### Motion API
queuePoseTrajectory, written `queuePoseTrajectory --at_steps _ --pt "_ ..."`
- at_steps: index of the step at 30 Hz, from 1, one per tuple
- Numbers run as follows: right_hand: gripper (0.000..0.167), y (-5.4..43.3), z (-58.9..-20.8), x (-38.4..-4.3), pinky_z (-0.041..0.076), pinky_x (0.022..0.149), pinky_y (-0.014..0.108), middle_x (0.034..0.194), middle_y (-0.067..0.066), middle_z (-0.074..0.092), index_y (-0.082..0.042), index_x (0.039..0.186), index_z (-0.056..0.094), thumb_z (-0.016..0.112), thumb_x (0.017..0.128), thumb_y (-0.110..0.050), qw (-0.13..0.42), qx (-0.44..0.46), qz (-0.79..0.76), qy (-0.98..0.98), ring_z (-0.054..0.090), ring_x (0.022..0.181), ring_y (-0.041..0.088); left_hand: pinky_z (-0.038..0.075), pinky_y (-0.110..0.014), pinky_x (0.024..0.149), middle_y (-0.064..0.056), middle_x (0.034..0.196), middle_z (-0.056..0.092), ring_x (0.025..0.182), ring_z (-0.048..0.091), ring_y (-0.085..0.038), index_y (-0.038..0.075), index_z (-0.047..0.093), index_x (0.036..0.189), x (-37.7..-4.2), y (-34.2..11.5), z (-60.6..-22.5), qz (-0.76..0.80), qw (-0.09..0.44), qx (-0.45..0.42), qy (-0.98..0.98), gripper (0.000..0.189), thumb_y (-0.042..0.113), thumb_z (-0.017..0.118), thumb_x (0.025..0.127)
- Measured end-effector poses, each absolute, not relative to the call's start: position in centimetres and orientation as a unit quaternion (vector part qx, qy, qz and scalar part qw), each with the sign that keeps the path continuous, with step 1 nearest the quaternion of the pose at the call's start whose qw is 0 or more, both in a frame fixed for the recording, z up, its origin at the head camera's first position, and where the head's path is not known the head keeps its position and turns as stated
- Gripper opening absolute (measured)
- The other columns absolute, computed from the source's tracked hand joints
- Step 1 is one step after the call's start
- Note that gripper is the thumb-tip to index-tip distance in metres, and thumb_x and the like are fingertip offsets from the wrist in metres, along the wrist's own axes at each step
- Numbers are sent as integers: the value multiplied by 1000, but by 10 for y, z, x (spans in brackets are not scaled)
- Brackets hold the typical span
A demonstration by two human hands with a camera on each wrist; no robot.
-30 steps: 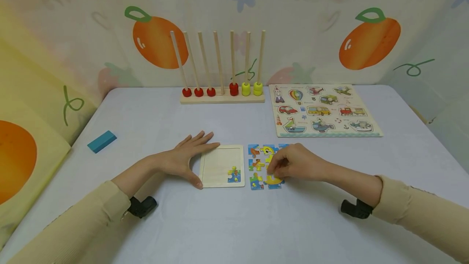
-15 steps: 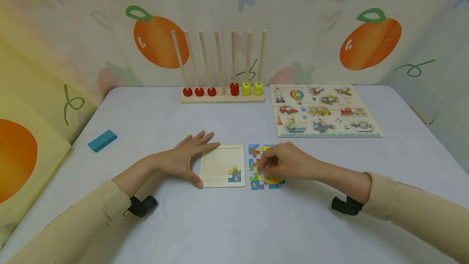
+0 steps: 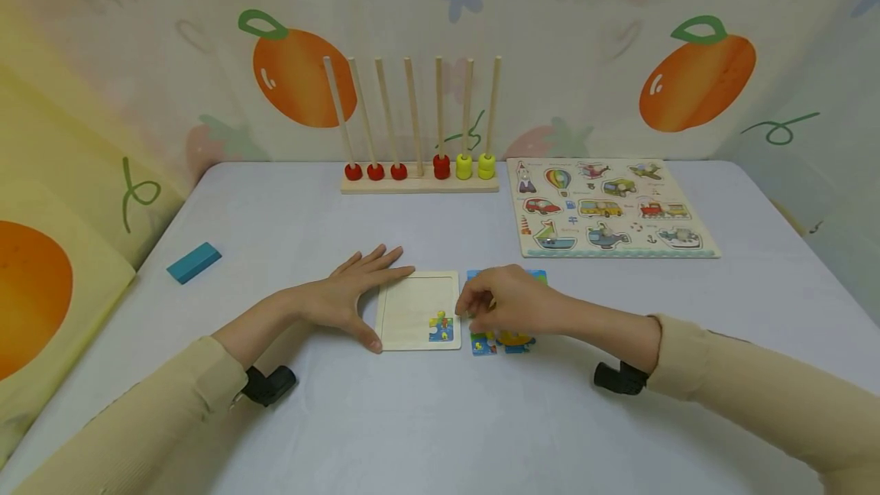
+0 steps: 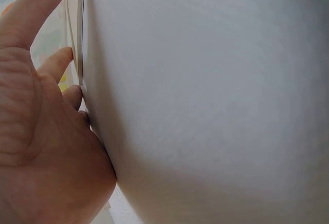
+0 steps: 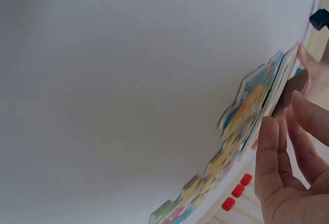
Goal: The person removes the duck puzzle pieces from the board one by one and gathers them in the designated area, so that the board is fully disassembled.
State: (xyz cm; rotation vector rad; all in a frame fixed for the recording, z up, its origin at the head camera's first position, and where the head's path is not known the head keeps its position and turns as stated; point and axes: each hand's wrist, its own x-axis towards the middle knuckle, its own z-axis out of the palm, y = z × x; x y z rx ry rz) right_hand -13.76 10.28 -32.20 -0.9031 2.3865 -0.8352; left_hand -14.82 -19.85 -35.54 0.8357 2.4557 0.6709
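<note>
My left hand point(image 3: 344, 300) lies with fingers spread along the left side of a square wooden puzzle tray point(image 3: 406, 315), thumb at its lower corner. A blue-and-yellow puzzle piece point(image 3: 441, 329) sits in the tray's lower right corner. Over the tray's right edge hovers my right hand point(image 3: 514, 300), fingers bent toward the thumb. The right wrist view shows a brown, flat puzzle piece point(image 5: 294, 91) pinched at its fingertips; its picture side is hidden. Loose puzzle pieces point(image 3: 483, 344) lie in rows beside the tray, partly covered by that hand.
Behind stands a wooden bead counter point(image 3: 419, 185) with upright rods and red and yellow beads. A vehicle peg puzzle board point(image 3: 612, 208) lies at the back right. To the left is a blue block point(image 3: 194, 263) on the white table.
My right hand has moved left from over the loose pieces to the tray's right edge, with the puzzle piece at its fingertips. My left hand has stayed at the tray.
</note>
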Motion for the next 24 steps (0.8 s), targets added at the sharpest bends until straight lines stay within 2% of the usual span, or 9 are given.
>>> queuePoseTrajectory --at_steps 5,12,24 --pt "19 95 -323 -138 51 72 18 86 -3 67 -13 100 73 80 82 -14 222 -329 -296 869 55 79 9 -7 -59 125 -6 170 2 157 -8 -34 24 27 157 -148 -198 -355 244 230 302 892 113 50 87 65" --pt "26 82 -325 -138 52 78 17 96 -1 69 -12 105 72 81 81 -14 221 -318 -294 874 58 86 11 -6 -60 124 -6 170 2 157 -8 -34 24 27 157 -148 -199 -355 247 228 305 891 113 51 87 65" --pt "30 72 -331 -134 49 80 21 101 -2 68 -10 109 70 81 81 -15 209 -325 -281 878 55 88 11 -6 -61 124 -8 170 3 157 -7 -35 23 28 157 -149 -200 -356 250 229 308 889 112 50 87 66"
